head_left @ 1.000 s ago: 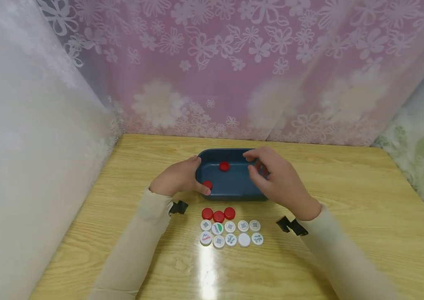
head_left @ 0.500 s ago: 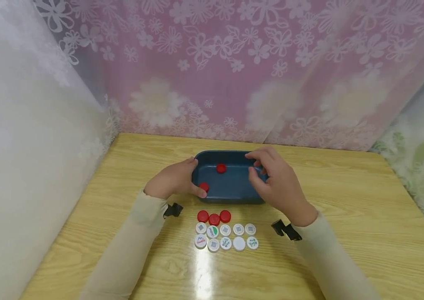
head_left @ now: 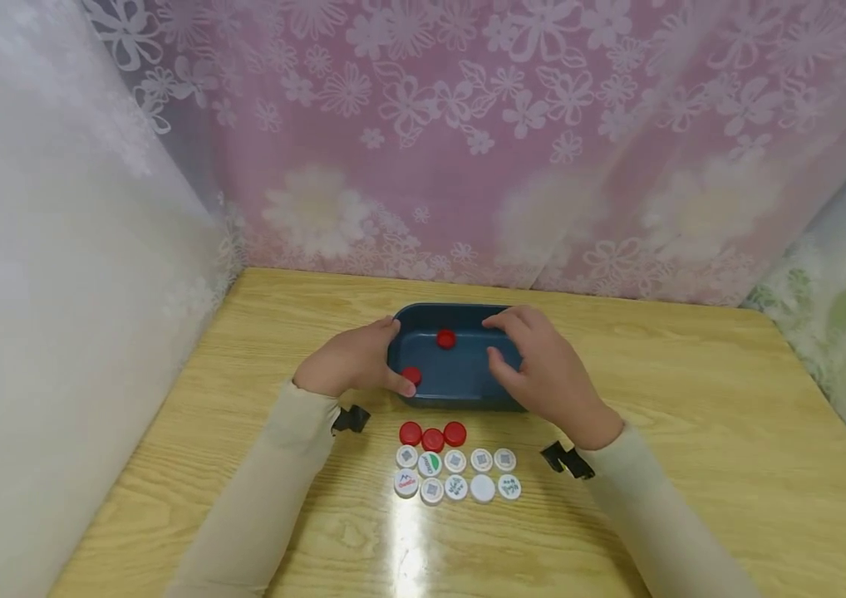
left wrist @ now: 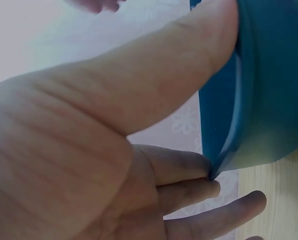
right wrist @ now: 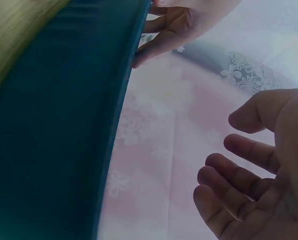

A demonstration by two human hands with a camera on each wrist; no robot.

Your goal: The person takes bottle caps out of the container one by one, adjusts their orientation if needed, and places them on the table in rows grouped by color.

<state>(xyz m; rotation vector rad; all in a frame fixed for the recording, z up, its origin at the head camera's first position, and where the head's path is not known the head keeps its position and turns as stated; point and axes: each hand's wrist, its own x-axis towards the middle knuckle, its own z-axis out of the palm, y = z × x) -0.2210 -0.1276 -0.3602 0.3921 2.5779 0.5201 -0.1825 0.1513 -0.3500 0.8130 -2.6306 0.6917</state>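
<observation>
A dark blue rectangular tray (head_left: 460, 399) stands at the middle of the table. My left hand (head_left: 351, 359) holds its left end, thumb over the near rim and fingers along the far-left corner; in the left wrist view the thumb (left wrist: 209, 40) presses the rim. My right hand (head_left: 552, 370) hovers over the tray's right end, fingers loosely bent, thumb apart, nothing between them. That end is partly hidden behind it. Inside the tray lie two red bottle caps, one (head_left: 446, 338) by the far wall, the other (head_left: 411, 376) beside my left thumb.
In front of the tray, three red caps (head_left: 433, 439) sit in a row on the wooden table (head_left: 662, 390). Nearer still are two rows of several white caps (head_left: 482, 488), most with printed tops. Floral curtains (head_left: 423, 166) hang behind and on both sides.
My right hand has shifted slightly left and nearer over the tray. My left hand keeps its hold, and the caps lie as before. The head view has swayed a little.
</observation>
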